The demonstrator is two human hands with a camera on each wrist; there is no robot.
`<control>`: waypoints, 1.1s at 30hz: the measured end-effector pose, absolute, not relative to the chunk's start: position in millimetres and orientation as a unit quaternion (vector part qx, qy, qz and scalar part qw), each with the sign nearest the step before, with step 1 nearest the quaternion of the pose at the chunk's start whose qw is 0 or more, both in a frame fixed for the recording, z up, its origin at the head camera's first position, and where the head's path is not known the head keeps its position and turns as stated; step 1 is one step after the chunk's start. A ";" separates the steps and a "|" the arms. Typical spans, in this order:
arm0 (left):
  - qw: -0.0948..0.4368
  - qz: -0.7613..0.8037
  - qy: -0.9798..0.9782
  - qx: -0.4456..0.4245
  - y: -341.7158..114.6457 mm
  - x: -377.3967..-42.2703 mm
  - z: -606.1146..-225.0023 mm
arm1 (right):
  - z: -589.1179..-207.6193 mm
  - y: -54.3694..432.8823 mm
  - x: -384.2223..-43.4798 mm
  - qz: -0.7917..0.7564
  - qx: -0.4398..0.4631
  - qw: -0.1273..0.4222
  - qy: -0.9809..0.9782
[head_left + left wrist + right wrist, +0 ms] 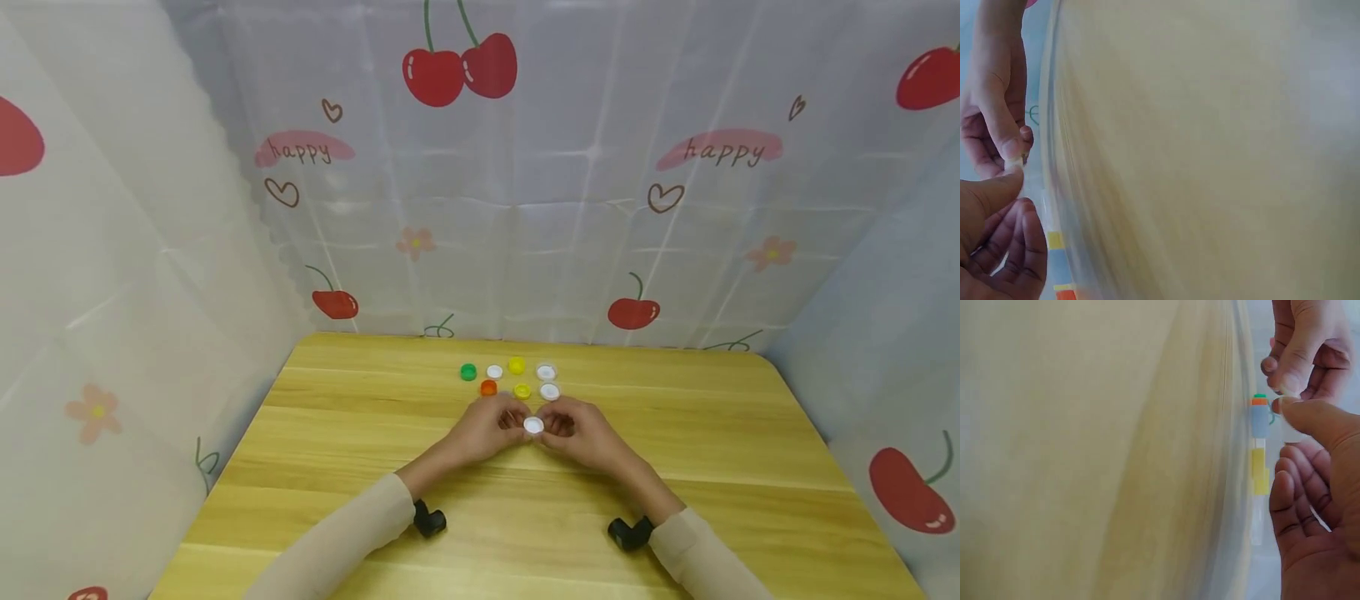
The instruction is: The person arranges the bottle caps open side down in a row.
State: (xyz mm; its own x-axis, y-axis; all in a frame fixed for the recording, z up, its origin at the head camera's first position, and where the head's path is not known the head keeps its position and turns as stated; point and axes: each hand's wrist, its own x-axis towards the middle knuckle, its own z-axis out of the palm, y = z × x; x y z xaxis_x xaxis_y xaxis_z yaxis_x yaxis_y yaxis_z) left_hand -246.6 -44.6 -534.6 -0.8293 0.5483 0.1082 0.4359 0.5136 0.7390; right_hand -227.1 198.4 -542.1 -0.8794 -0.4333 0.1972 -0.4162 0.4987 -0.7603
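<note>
"Where was the small white cap (533, 426)?"
"It was pinched in the grip of the left hand (486, 432) and right hand (588, 435), over the counter (697, 417). Probably light and hard, it was best held by its rim."
"The hands?"
"Turned toward each other. An orange cap (489, 387) was seen beyond."

L hand (483, 430) & R hand (592, 433) both grip white cap (533, 426), no way thru btwn. Loose caps (517, 366) in 2 rows block just beyond; slim gaps only. Free tbl (712, 442) either side, also btwn forearms, tho wrist cams (430, 522) jut in. Cloth (517, 175) walls off back & sides.
</note>
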 end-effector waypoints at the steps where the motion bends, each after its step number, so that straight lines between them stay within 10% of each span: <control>1: 0.066 0.408 0.864 0.289 -45.9 -246.1 -534.1 | -541.8 198.3 -225.7 -0.441 -0.249 0.003 0.862; 33: 0.022 0.566 0.775 0.281 -68.2 -198.0 -515.2 | -515.6 180.6 -183.4 -0.551 -0.273 -0.064 0.786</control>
State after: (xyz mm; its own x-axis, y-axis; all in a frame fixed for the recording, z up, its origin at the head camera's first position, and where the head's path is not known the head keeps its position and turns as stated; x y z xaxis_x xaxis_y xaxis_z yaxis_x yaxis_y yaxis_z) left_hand -198.0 -68.2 -515.2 -0.8411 0.4604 0.2837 0.4101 0.2009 0.8896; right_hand -183.4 180.6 -515.6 -0.8429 -0.3585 0.4012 -0.4996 0.2447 -0.8310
